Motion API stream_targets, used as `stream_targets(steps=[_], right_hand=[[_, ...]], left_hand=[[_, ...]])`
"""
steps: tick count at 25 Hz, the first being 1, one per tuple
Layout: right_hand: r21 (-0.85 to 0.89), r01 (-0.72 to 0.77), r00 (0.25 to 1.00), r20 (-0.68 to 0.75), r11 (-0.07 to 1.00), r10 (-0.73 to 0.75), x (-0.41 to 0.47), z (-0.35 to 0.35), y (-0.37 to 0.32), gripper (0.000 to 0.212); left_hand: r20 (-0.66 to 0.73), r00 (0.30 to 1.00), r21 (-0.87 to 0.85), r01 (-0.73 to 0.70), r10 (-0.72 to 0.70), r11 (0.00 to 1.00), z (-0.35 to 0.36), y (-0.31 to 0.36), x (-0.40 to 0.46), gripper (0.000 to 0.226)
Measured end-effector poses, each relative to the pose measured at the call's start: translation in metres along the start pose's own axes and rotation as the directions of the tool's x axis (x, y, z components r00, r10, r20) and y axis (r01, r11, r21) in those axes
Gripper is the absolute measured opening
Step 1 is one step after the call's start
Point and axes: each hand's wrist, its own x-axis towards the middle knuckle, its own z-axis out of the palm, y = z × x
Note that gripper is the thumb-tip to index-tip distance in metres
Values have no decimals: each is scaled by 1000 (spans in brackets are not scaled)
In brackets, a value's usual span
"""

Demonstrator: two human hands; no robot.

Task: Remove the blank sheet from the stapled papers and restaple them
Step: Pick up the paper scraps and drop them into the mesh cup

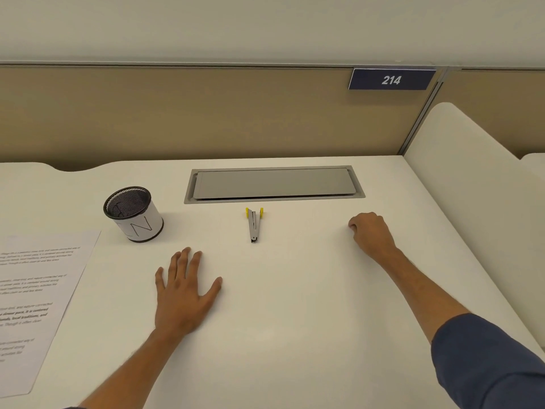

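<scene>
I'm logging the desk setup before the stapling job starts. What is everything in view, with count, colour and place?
printed papers: 1 set, white with black text, left edge of the desk, partly out of view
mesh pen cup: 1, black mesh with a white lettered band, left rear
staple remover: 1, silver with yellow tabs, centre, lying flat
cable hatch: 1, grey, recessed at the rear centre
number sign: 1, dark blue, reads 214, on the partition
desk: 1, white
left hand: 1, flat on the desk, fingers spread
right hand: 1, fingers curled, on the desk at right; blue sleeve behind it
</scene>
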Motion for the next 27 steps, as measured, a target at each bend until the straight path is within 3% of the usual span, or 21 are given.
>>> stream_targets(steps=[5, 7, 8, 9, 10, 11, 13, 15, 21, 27], right_hand=[[-54, 25, 1000, -12, 998, -26, -4, 9, -2, 27], [87, -16, 999, -46, 996, 20, -3, 7, 2, 24], [249, -80, 993, -65, 965, 99, -3, 4, 4, 22], [455, -161, 973, -73, 876, 217, -1, 2, 6, 18], [666, -244, 934, -34, 705, 355, -1, -3, 7, 14], [839, -296, 886, 61, 457, 460, -3, -7, 4, 13], [952, -304, 838, 282, -29, 468, -5, -17, -10, 21], [919, -293, 852, 375, -263, 365, -7, -28, -29, 20], [819, -263, 921, 370, -510, 119, -2, -50, -104, 12], [758, -355, 919, 389, -546, -57, 10, -56, -205, 11]], left_hand=[[-2, 1000, -5, -5, 5, 1000, 0, -1, 0, 84], [-10, 1000, -8, -8, 8, 1000, 1, -1, 0, 83], [-15, 1000, -6, -10, 10, 1000, 1, -1, 0, 83], [-15, 1000, -3, -10, 10, 1000, 1, -1, 0, 83], [-14, 1000, -3, -11, 11, 1000, 1, -1, 0, 83], [-14, 1000, -5, -12, 12, 1000, 1, -1, 1, 83], [-15, 1000, -4, -10, 10, 1000, 1, 0, 1, 84], [-11, 1000, 2, -8, 8, 1000, 1, 1, 1, 84], [-18, 1000, -7, -15, 15, 1000, 1, 0, -1, 83], [-13, 1000, -10, -17, 17, 1000, 2, -1, 0, 82]])
